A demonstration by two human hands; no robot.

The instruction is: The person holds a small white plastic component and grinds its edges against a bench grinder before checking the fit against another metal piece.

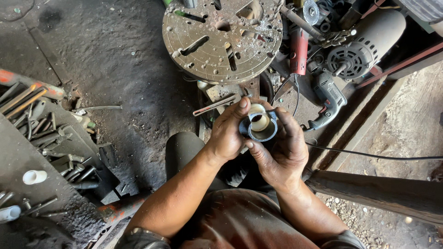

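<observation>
Both my hands meet in front of me over my knee. My left hand point(227, 132) and my right hand point(282, 150) together hold a short dark metal ring point(272, 133), open end up. A cream plastic bushing point(258, 118) sits inside the ring, standing a little above its rim. My left thumb presses on the top of the bushing; my right fingers wrap the ring from the right side.
A round slotted drill-press table point(207, 50) strewn with metal chips stands just ahead. Right of it lie a red grinder point(299, 50), a grey electric drill point(326, 97) and an electric motor point(364, 50). A bench with bolts and tools point(50, 152) is on the left. A black cable point(369, 154) crosses right.
</observation>
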